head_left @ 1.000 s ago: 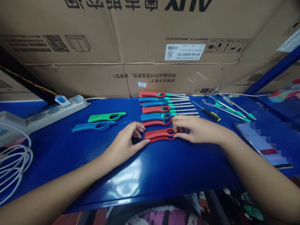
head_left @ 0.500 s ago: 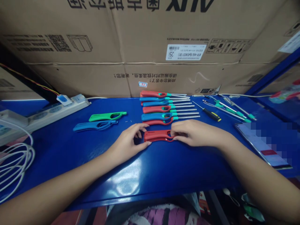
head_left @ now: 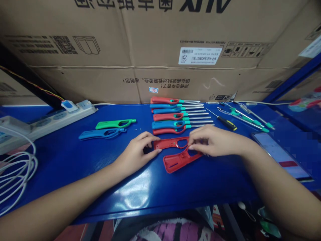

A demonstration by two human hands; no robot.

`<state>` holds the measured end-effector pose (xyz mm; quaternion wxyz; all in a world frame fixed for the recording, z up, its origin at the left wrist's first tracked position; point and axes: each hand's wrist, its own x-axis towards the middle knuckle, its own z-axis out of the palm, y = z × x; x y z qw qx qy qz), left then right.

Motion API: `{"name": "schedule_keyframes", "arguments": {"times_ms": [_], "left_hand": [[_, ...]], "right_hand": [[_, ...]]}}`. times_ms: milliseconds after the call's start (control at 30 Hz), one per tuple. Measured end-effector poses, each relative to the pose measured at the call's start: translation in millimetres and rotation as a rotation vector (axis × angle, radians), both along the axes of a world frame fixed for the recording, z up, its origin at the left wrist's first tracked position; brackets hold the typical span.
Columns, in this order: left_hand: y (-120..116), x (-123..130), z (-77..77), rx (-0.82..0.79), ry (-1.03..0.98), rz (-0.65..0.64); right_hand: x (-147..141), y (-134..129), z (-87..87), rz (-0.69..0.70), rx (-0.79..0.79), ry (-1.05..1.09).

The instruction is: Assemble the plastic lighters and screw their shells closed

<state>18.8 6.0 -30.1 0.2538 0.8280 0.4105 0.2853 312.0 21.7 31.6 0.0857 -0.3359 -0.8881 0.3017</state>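
On the blue table (head_left: 190, 197), near side of the lighters (head_left: 168, 116), the left hand (head_left: 134, 150) loosely pinches the far red half (head_left: 167, 143); the right hand (head_left: 213, 140) pinches the near red half (head_left: 177, 162). Looks like the shell-parting step; the next move calls for steady fingertips on both.

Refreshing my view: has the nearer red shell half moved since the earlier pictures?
Yes: the nearer red shell half, at the right hand, has moved toward the person, farther from the row of lighters.
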Motion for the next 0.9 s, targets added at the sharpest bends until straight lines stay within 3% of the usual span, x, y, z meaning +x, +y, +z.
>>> {"name": "schedule_keyframes", "arguments": {"times_ms": [67, 133, 267, 367, 433, 533, 633, 767, 900], "left_hand": [[-1, 1, -1.0, 0.024, 0.001, 0.004], [-2, 1, -0.7, 0.058, 0.005, 0.009], [-7, 1, 5.0, 0.175, 0.037, -0.019], [-12, 1, 9.7, 0.232, 0.113, -0.112], [-14, 1, 10.8, 0.268, 0.169, -0.188], [-15, 1, 9.1, 0.327, 0.248, -0.252], [-14, -1, 6.0, 0.352, 0.289, -0.262], [-13, -3, 3.7, 0.330, 0.292, -0.229], [-12, -5, 5.4, 0.298, 0.307, -0.204]], "right_hand": [[-3, 0, -4.0, -0.012, -0.112, -0.126], [-7, 0, -9.1, -0.033, -0.094, -0.224], [-10, 4, -14.8, -0.058, 0.147, -0.253], [-3, 11, -13.8, -0.161, 0.321, -0.163], [9, 21, -12.3, -0.335, 0.428, -0.142], [41, 41, -11.0, -0.762, 0.556, -0.270], [83, 60, -12.2, -1.118, 0.434, -0.489], [132, 71, -18.3, -1.320, 0.270, -0.601], [153, 72, -22.8, -1.385, 0.186, -0.581]]}}
